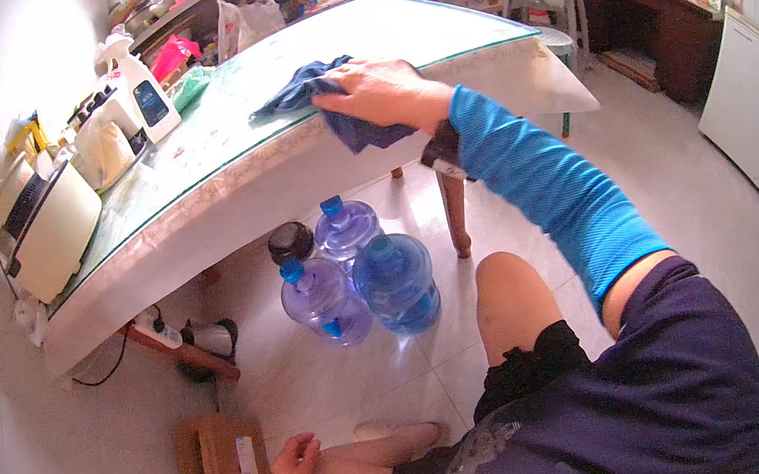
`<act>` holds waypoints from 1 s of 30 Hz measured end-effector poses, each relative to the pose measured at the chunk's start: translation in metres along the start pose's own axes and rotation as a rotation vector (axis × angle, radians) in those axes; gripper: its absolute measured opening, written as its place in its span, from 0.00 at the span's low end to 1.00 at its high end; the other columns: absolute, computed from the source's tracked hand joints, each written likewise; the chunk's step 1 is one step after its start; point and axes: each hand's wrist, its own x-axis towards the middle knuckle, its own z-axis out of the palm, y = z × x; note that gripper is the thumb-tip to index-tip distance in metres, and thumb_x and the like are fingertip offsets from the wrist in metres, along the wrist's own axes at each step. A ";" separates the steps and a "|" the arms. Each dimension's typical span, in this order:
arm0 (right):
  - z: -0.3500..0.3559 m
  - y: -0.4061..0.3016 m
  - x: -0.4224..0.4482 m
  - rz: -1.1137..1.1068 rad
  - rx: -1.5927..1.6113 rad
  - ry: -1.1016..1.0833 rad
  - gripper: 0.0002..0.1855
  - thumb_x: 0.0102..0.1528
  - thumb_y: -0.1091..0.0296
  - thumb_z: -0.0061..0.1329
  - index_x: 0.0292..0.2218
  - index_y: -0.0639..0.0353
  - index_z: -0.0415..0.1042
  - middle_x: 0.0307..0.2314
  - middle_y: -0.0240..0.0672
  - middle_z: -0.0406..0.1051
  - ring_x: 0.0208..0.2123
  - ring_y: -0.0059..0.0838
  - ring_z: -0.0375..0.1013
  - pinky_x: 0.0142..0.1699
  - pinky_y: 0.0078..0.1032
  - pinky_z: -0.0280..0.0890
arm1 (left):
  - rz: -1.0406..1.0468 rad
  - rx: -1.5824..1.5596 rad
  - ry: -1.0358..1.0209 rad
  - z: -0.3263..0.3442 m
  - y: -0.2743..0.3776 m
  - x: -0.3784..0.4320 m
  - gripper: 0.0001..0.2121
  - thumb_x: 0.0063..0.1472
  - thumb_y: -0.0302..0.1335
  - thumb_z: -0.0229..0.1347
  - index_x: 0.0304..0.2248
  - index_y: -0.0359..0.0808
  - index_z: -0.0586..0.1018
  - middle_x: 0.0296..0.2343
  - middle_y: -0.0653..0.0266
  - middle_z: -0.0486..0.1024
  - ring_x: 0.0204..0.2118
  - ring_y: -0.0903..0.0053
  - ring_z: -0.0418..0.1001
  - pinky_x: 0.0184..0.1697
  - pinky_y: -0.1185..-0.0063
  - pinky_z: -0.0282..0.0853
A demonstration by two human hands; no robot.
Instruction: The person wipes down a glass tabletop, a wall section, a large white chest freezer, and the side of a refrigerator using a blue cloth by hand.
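Observation:
My right hand (384, 93) presses a dark blue cloth (300, 91) onto the front edge of a glass-topped table (211, 145). Part of the cloth lies bunched on the glass, and part hangs down over the edge. A blue sleeve covers the forearm. Low in the picture, my left hand (297, 468) rests by my bent knee, fingers loosely curled and holding nothing. A white spray bottle (148, 99) stands on the table to the left of the cloth, with a green plastic bag (192, 87) beside it.
A cream toaster-like appliance (62, 232) sits at the table's left end. Several large water bottles (395, 284) stand on the floor under the front edge, near a wooden table leg (456, 212). A cardboard box (220, 436), a power strip (160, 329) and a white stool (554, 38) are around.

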 end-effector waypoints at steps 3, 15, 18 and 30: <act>-0.037 0.035 -0.020 0.178 0.160 -0.262 0.30 0.54 0.40 0.31 0.43 0.58 0.66 0.39 0.43 0.66 0.41 0.38 0.66 0.45 0.30 0.62 | -0.103 -0.186 -0.042 0.006 0.011 -0.017 0.11 0.53 0.27 0.52 0.36 0.32 0.73 0.27 0.64 0.74 0.28 0.80 0.71 0.31 0.83 0.66; -0.058 0.225 -0.043 0.215 0.480 -0.315 0.34 0.50 0.36 0.36 0.42 0.59 0.68 0.34 0.43 0.70 0.34 0.35 0.70 0.42 0.25 0.62 | -0.269 -0.403 0.098 0.063 0.067 -0.082 0.13 0.54 0.26 0.52 0.39 0.30 0.70 0.29 0.61 0.73 0.28 0.79 0.71 0.30 0.82 0.68; -0.056 0.221 -0.057 0.155 0.235 -0.153 0.37 0.49 0.33 0.32 0.42 0.61 0.67 0.36 0.51 0.68 0.39 0.45 0.68 0.45 0.30 0.60 | -0.268 -0.508 0.131 0.082 0.082 -0.091 0.13 0.53 0.25 0.52 0.38 0.29 0.71 0.28 0.61 0.73 0.27 0.80 0.71 0.30 0.83 0.67; -0.067 0.253 -0.064 -0.213 0.365 -0.290 0.26 0.55 0.47 0.34 0.46 0.59 0.62 0.42 0.47 0.64 0.43 0.41 0.64 0.48 0.26 0.58 | -0.324 -0.172 0.154 0.157 0.129 -0.092 0.13 0.52 0.28 0.53 0.37 0.31 0.73 0.25 0.63 0.74 0.26 0.81 0.70 0.29 0.82 0.66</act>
